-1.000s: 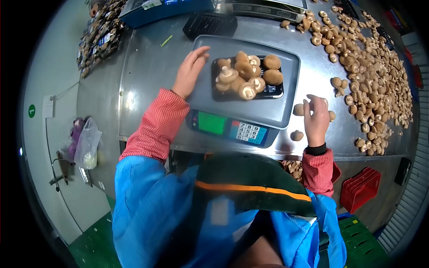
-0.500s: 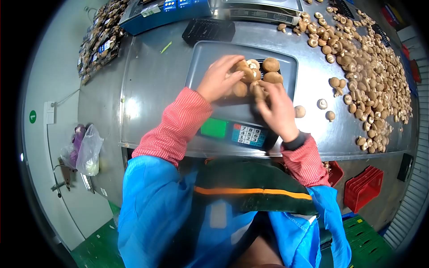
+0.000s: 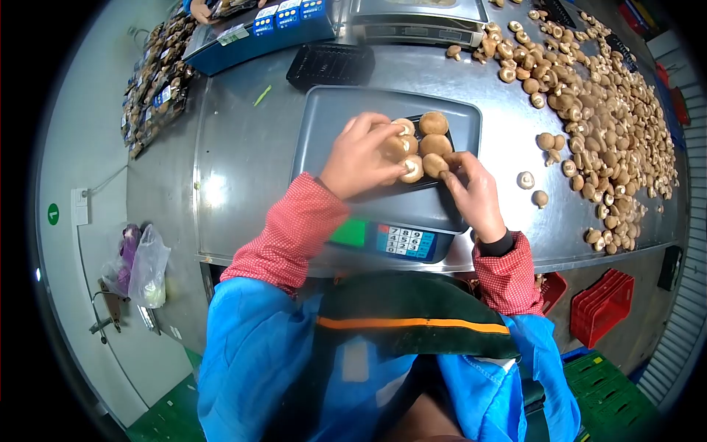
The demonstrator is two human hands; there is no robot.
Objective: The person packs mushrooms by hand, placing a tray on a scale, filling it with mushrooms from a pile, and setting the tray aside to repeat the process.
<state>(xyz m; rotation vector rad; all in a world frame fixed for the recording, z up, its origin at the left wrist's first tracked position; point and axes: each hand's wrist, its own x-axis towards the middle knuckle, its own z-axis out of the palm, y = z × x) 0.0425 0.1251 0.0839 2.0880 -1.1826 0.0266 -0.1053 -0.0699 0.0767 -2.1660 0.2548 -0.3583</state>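
A black tray (image 3: 452,152) filled with several brown mushrooms (image 3: 434,123) rests on the grey scale platform (image 3: 324,125). My left hand (image 3: 362,156) lies along the tray's left side, its fingers curved round mushrooms there. At the tray's lower right, my right hand (image 3: 473,190) has its fingertips on a mushroom (image 3: 434,165). The fingers hide part of the tray's left edge. Below the platform, the scale's keypad (image 3: 403,241) and green display (image 3: 348,232) show.
A large heap of mushrooms (image 3: 604,125) covers the right side of the metal table (image 3: 243,162). An empty black tray (image 3: 330,66), a blue box (image 3: 258,37) and another scale (image 3: 420,29) stand beyond. Another person's hand (image 3: 200,10) shows at the top left. Red crates (image 3: 602,308) are below right.
Both hands have shifted slightly, uncovering more of the mushrooms in the tray. The mushroom by the scale's right edge no longer shows there. Another person's hand has appeared at the top left.
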